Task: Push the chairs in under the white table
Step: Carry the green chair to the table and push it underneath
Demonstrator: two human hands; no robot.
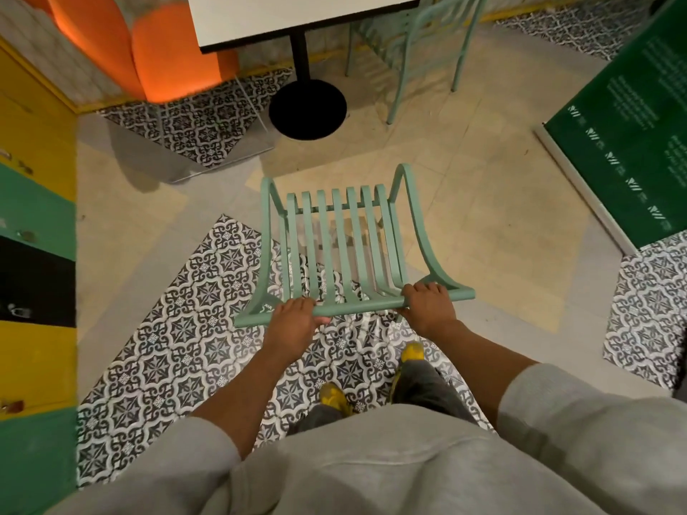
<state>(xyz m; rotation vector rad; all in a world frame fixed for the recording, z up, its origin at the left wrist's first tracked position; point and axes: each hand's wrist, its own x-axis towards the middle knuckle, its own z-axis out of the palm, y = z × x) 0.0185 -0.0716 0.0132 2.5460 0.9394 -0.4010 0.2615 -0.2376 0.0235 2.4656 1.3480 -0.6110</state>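
A mint-green slatted metal chair [342,239] stands on the floor in front of me, its back toward me. My left hand [293,321] grips the left part of its top rail. My right hand [427,302] grips the right part of the same rail. The white table [282,20] with a black post and round black base [307,109] stands farther ahead, well apart from this chair. A second mint-green chair [420,42] stands at the table's right side.
An orange padded seat [156,53] sits left of the table. A green sign board [632,135] leans at the right. Yellow, green and black cabinet fronts [33,217] line the left. Patterned tiles and beige floor lie between chair and table.
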